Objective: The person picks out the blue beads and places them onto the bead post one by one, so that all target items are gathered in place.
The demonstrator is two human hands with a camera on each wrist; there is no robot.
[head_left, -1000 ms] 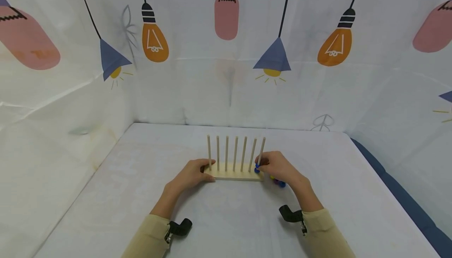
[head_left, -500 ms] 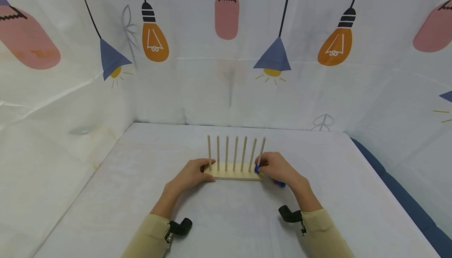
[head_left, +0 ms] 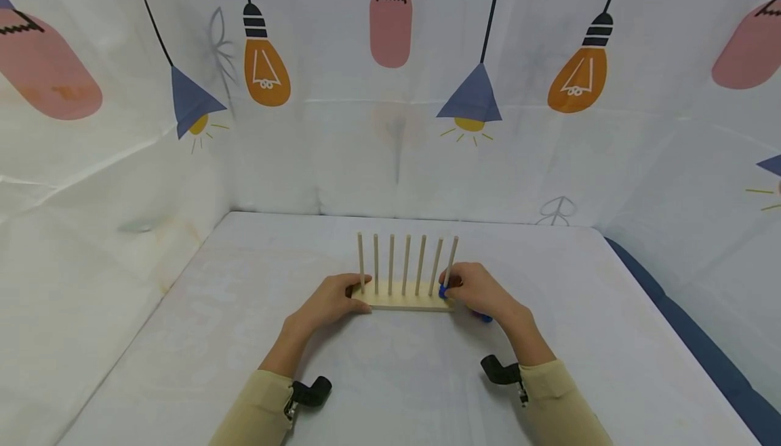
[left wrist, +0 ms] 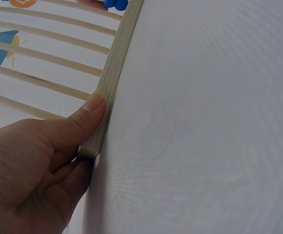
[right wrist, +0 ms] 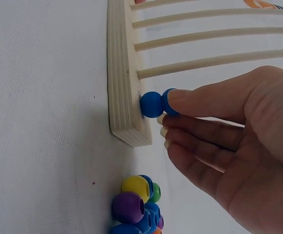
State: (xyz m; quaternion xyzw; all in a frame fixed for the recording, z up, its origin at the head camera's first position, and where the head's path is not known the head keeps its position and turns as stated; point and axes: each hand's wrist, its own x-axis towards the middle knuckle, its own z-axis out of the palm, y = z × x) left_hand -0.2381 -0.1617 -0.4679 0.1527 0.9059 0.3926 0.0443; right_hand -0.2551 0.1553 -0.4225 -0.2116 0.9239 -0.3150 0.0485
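A pale wooden pegboard [head_left: 403,302] with a row of several upright pegs stands on the white table. My left hand [head_left: 329,300] grips its left end, and the left wrist view shows the thumb [left wrist: 95,101] on the board's long edge. At the far end, my right hand [head_left: 482,288] is at the rightmost peg. In the right wrist view its thumb presses an upper blue bead [right wrist: 168,107], partly covered by the fingers. A lower blue bead [right wrist: 152,104] sits against the board, touching the upper one. The peg behind these beads is hidden by the hand.
A pile of loose beads lies just right of the board, including a yellow bead [right wrist: 135,187] and a purple bead [right wrist: 128,207]. My right hand hides most of it in the head view. A patterned white cloth [head_left: 354,161] hangs behind the table.
My right hand has lowered very slightly at the rightmost peg, and it now covers the yellow bead in the head view. My left hand and the pegboard have stayed in place.
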